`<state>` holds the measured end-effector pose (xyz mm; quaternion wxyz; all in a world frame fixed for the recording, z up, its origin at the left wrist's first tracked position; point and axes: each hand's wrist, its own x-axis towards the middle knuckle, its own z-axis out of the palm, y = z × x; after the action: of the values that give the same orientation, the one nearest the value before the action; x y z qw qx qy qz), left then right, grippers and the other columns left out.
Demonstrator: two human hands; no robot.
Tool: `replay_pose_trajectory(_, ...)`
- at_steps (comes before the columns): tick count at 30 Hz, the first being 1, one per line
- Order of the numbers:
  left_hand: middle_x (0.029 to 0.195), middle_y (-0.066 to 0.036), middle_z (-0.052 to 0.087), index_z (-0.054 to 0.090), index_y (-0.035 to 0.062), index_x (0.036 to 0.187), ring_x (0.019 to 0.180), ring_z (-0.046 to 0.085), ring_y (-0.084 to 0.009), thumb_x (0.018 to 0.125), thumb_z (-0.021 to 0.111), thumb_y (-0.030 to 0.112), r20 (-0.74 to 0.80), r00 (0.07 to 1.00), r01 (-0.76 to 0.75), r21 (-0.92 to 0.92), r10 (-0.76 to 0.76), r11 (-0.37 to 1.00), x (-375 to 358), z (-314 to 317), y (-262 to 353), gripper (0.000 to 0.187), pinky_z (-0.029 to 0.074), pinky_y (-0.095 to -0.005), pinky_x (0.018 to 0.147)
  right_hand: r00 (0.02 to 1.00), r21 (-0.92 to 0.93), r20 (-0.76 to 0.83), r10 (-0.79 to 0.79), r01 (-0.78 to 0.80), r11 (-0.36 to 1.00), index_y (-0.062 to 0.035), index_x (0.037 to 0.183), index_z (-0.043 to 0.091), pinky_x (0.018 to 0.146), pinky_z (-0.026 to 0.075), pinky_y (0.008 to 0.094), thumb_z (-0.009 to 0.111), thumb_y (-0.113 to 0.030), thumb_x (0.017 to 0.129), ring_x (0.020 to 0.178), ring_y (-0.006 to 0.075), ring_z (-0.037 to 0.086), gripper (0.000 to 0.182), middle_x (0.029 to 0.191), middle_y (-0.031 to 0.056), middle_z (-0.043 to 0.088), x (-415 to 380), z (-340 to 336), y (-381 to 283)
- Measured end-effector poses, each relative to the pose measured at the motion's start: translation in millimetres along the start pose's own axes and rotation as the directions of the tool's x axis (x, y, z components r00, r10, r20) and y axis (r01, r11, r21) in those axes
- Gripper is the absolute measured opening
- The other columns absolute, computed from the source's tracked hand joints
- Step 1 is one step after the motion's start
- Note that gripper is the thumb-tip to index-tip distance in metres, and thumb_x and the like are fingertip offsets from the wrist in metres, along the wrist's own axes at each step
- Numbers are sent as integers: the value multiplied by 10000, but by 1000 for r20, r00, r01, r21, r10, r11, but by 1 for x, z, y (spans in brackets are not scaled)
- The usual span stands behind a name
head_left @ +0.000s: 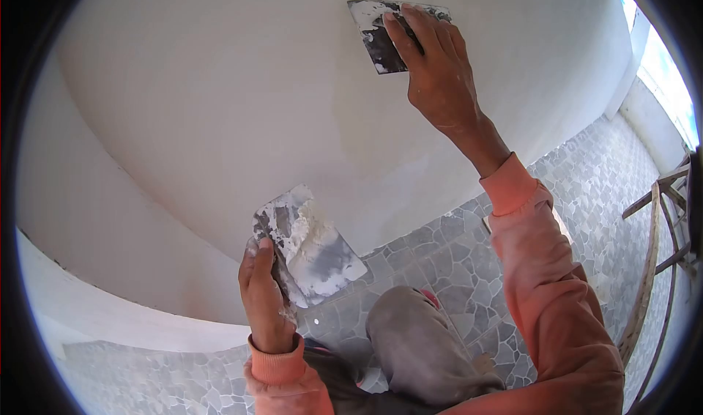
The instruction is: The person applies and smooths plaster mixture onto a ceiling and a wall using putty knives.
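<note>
The right hand (445, 85) grips a smeared trowel (379, 47), apparently flat against the wall (212, 85) beneath its fingers, while the left hand (262, 298), nearer the white paste (302, 232), grips the plate (338, 255) bearing it, extending rightward from that hand.

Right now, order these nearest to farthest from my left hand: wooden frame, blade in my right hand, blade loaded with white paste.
1. Paste-loaded blade, held in your left hand.
2. Other blade, up ahead to the right, in your right hand.
3. Wooden frame, out at the far right.
</note>
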<state>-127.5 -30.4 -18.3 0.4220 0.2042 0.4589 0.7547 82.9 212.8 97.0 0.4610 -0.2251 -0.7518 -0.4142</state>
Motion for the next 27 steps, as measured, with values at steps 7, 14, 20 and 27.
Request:
replay_pose_trajectory(7,1041,-65,652,604,-31,1136,888,624,-147,975,531,156,-45,999,9,2,-9,1000,-3,5,1,258,497,-272,785,982,7,148,114,-116,993,-52,1406,463,1046,347,571,550,0,875,1290,377,453,541,1409,219,434,-125,39,-66)
replay_pose_trajectory(14,1038,-77,656,595,-23,1134,893,639,-161,966,540,182,-44,999,6,47,-4,999,-4,0,0,271,505,-281,792,911,210,384,151,-246,946,-12,1363,491,1050,352,555,536,-2,864,1271,362,479,501,1385,216,461,-208,8,-110)
replay_pose_trajectory(20,1001,-52,664,609,-32,1133,855,624,-134,975,520,153,9,1000,3,-14,-3,1000,-6,6,4,259,496,-261,756,972,244,123,199,-224,944,36,1299,510,981,431,448,540,81,825,1150,327,554,478,1279,186,518,-64,-40,-61)
replay_pose_trajectory(27,1003,-60,666,613,-35,1111,863,624,-134,980,516,140,1,1000,0,-56,0,998,-7,9,5,239,497,-262,758,983,-98,1,185,-185,978,92,1261,512,809,502,435,603,-2,802,1047,336,562,477,1128,204,540,38,-18,-33)
